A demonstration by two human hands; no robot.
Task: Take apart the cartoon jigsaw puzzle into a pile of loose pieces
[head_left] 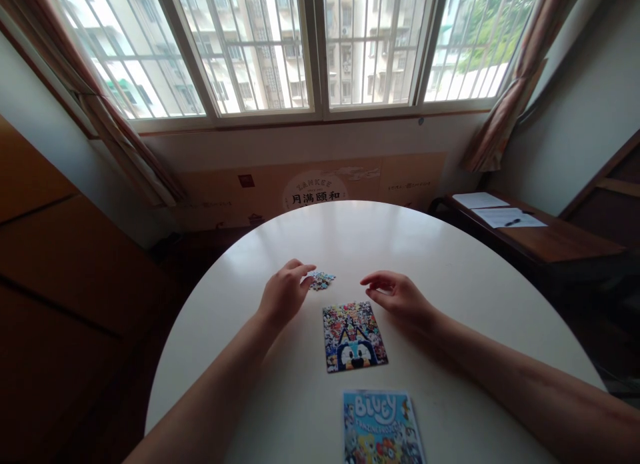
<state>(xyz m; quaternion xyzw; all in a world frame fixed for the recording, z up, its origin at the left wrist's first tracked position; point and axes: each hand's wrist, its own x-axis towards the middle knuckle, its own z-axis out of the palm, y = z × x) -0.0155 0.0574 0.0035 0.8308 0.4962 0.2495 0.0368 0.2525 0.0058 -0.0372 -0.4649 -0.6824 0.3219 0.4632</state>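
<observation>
Beside a small heap of jigsaw puzzle pieces [321, 281], my left hand [287, 289] hovers with thumb and fingers apart, its fingertips at the heap's left edge. My right hand [397, 292] is to the right of the heap, fingers loosely curled with a gap to the thumb and nothing visible between them. Between my forearms lies a colourful picture panel [354, 337] with a blue cartoon dog's head at its lower edge. Nearer to me is a blue "Bluey" picture sheet or box [381, 427], cut off by the bottom of the view.
Everything lies on a round white table [220, 384]. A brown side table [565, 241] with paper sheets [507, 217] and a dark pen stands at the right. Beyond the table are a printed cardboard panel [415, 177] and barred windows. An orange-brown cabinet [65, 271] is at the left.
</observation>
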